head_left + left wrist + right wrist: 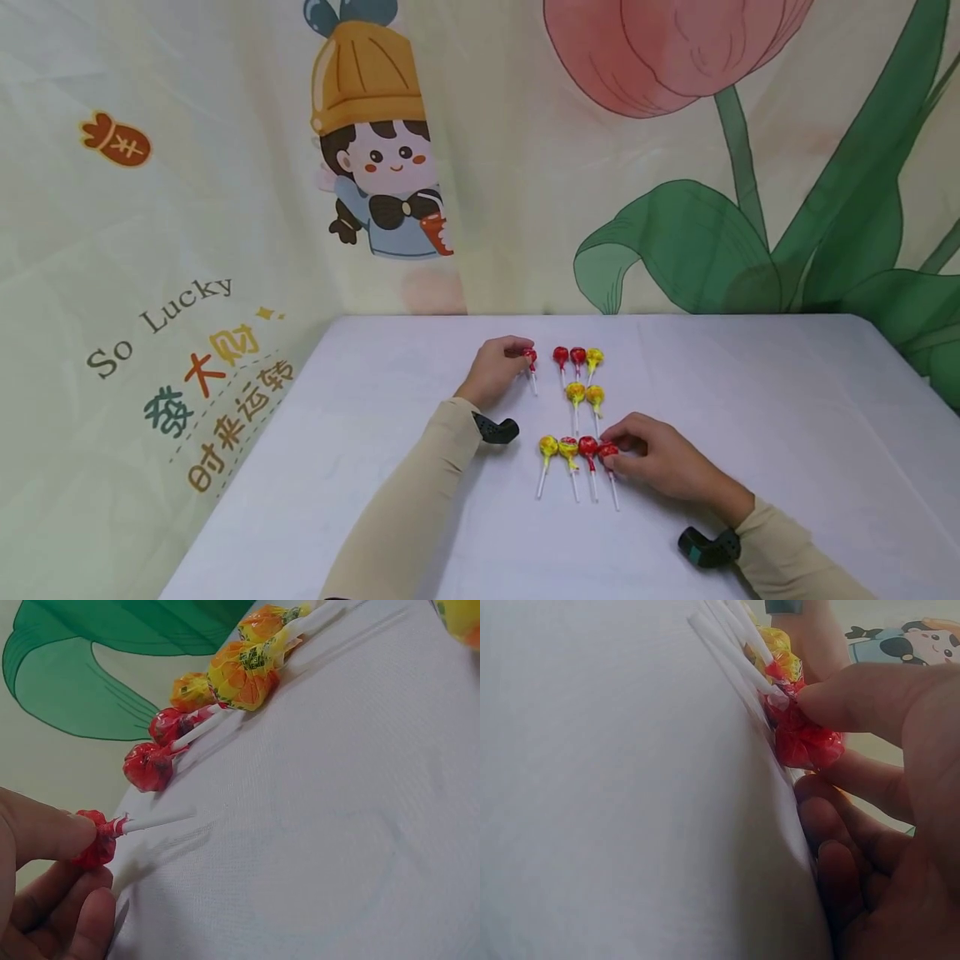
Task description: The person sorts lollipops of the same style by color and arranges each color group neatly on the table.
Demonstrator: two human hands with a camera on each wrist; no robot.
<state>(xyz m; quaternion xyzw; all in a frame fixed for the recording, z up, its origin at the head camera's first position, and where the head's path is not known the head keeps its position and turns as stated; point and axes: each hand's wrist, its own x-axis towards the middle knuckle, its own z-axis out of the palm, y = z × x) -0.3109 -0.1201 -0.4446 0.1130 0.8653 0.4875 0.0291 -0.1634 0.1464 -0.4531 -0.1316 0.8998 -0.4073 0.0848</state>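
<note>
In the head view my left hand (489,375) pinches a red lollipop (531,358) by its wrapped candy at the left of the back row; the left wrist view shows its white stick angled over the cloth. Beside it lie two red lollipops (560,356) and a yellow one (594,357). My right hand (667,460) pinches another red lollipop (810,746) at the right end of the front row. Next to that one are a red lollipop (588,447) and two yellow ones (548,447). Two yellow lollipops (575,392) lie between the rows.
A white cloth (765,400) covers the table under the lollipops. Behind it hangs a printed curtain (510,167) with a cartoon figure and a large tulip. Black wrist devices (497,430) sit at both sleeves.
</note>
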